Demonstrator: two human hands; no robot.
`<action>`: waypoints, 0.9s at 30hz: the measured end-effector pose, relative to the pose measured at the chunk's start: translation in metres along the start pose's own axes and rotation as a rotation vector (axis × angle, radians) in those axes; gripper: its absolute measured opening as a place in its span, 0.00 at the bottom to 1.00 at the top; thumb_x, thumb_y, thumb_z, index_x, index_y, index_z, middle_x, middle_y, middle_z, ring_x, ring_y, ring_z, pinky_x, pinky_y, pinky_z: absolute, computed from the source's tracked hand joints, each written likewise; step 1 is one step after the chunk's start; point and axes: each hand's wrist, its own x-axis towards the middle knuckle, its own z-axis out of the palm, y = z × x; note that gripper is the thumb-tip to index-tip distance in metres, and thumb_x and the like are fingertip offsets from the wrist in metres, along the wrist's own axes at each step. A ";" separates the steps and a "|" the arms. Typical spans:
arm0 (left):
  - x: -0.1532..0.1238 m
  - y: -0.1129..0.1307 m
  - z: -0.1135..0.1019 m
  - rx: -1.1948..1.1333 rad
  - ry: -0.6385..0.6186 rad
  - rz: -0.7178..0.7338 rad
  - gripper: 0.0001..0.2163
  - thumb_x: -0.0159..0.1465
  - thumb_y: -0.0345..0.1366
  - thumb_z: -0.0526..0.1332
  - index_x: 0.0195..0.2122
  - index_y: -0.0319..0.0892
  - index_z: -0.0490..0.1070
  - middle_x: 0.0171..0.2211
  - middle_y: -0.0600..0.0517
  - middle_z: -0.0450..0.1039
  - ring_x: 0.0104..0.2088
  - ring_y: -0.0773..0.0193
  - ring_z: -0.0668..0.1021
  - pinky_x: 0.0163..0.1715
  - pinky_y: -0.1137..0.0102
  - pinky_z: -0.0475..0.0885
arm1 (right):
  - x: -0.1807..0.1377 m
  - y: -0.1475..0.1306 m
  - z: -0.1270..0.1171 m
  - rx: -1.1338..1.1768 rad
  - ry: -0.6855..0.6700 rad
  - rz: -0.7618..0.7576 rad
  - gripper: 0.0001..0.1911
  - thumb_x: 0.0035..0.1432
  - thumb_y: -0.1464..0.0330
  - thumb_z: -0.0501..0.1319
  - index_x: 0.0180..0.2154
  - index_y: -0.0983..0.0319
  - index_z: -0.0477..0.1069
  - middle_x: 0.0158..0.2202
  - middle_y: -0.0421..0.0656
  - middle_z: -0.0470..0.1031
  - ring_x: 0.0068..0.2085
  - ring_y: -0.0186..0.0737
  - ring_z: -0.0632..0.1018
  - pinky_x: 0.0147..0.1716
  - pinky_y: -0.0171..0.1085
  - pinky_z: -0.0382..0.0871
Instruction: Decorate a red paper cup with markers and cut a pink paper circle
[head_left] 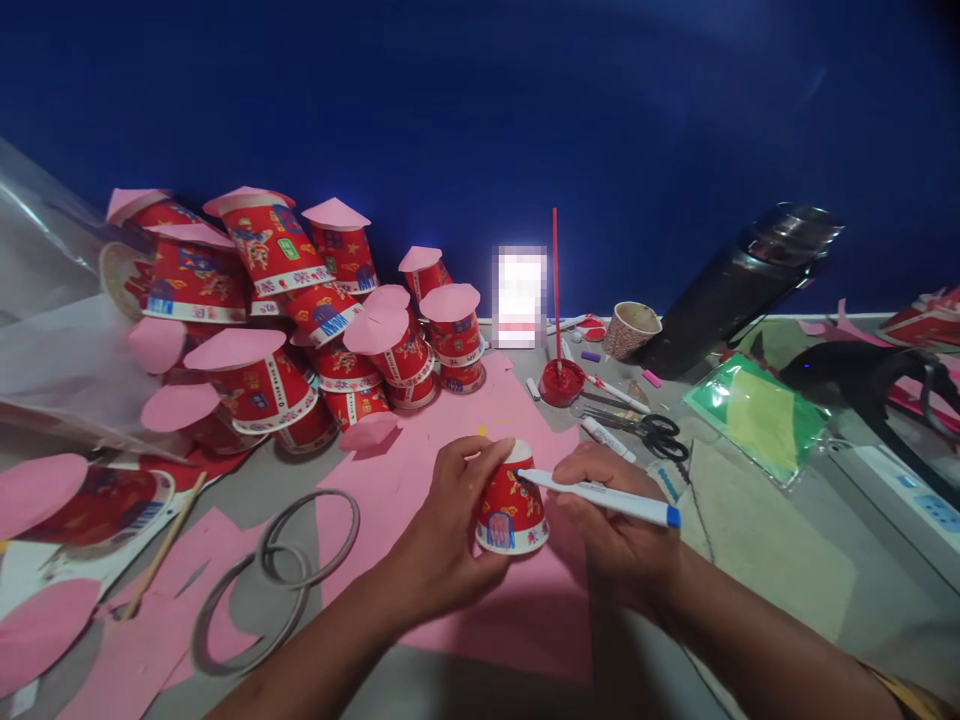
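Note:
A red paper cup (511, 506) stands upside down on a sheet of pink paper (495, 610) in the middle of the table. My left hand (448, 520) is wrapped round its left side and holds it in place. In my right hand (607, 510) is a white marker with a blue cap end (600, 496), pinched between the fingers. The marker's tip touches the upper right side of the cup.
A heap of red cups with pink paper cone lids (300, 320) fills the back left. Metal rings (289, 560) lie at the left front. Scissors (637, 425), a red dish with a stick (561, 380), a brown paper cup (631, 330), a dark flask (742, 285) and a green packet (757, 415) stand at the right.

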 end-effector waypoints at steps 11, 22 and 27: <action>0.002 0.004 -0.001 0.018 0.024 0.079 0.39 0.59 0.27 0.68 0.68 0.54 0.53 0.60 0.43 0.61 0.62 0.47 0.68 0.62 0.50 0.70 | -0.002 -0.004 -0.002 -0.072 -0.028 -0.037 0.05 0.67 0.74 0.62 0.41 0.58 0.73 0.32 0.43 0.83 0.31 0.43 0.80 0.33 0.42 0.73; 0.002 0.005 0.000 0.002 0.005 0.068 0.42 0.57 0.23 0.66 0.69 0.54 0.53 0.61 0.43 0.58 0.63 0.47 0.66 0.64 0.49 0.69 | 0.000 -0.005 -0.003 -0.089 -0.029 -0.033 0.05 0.67 0.74 0.61 0.40 0.59 0.74 0.31 0.43 0.82 0.31 0.43 0.80 0.33 0.41 0.72; 0.002 0.006 0.000 0.012 0.000 0.081 0.42 0.56 0.22 0.65 0.69 0.54 0.52 0.60 0.43 0.57 0.63 0.46 0.66 0.64 0.48 0.69 | 0.000 -0.005 -0.003 -0.086 -0.028 -0.056 0.05 0.67 0.74 0.61 0.40 0.59 0.74 0.31 0.44 0.81 0.32 0.43 0.81 0.33 0.41 0.73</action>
